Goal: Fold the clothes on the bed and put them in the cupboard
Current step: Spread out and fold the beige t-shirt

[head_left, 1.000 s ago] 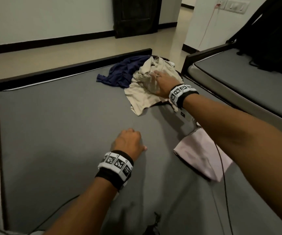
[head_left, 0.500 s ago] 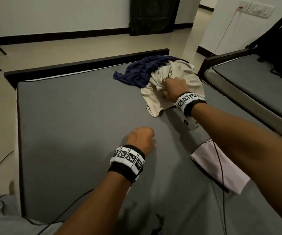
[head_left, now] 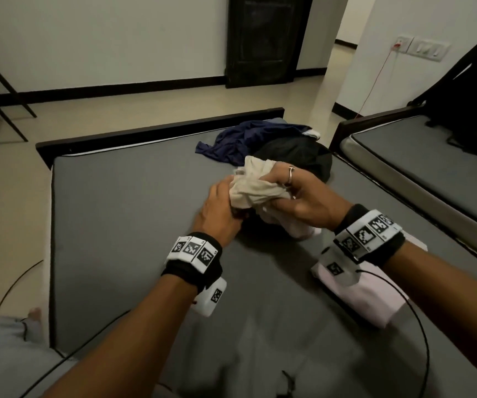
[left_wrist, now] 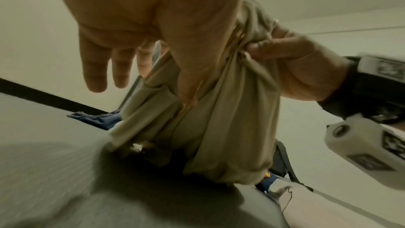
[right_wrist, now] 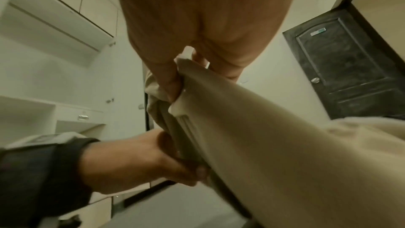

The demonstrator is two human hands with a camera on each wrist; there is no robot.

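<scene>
A bunched beige garment (head_left: 256,185) hangs above the grey mattress (head_left: 116,225), near its middle. My right hand (head_left: 294,196) grips its upper end in a fist, and the right wrist view shows the cloth (right_wrist: 263,145) stretching down from those fingers. My left hand (head_left: 221,209) meets the garment (left_wrist: 230,119) from the left. Its thumb pinches a fold, and three fingers (left_wrist: 94,72) hang straight and free. A navy garment (head_left: 245,139) and a black one (head_left: 297,156) lie crumpled at the far side. A folded pale pink garment (head_left: 369,297) lies under my right forearm.
A second bed (head_left: 432,173) stands close on the right with a black bag (head_left: 475,90) on it. A dark door (head_left: 268,38) is beyond the foot of the bed. White cupboards (right_wrist: 54,15) show in the right wrist view. Cables trail over the near mattress.
My right hand has pulled the beige garment off the pile towards me and lifted it, uncovering the black one. My left hand rose from the mattress and took hold of the cloth.
</scene>
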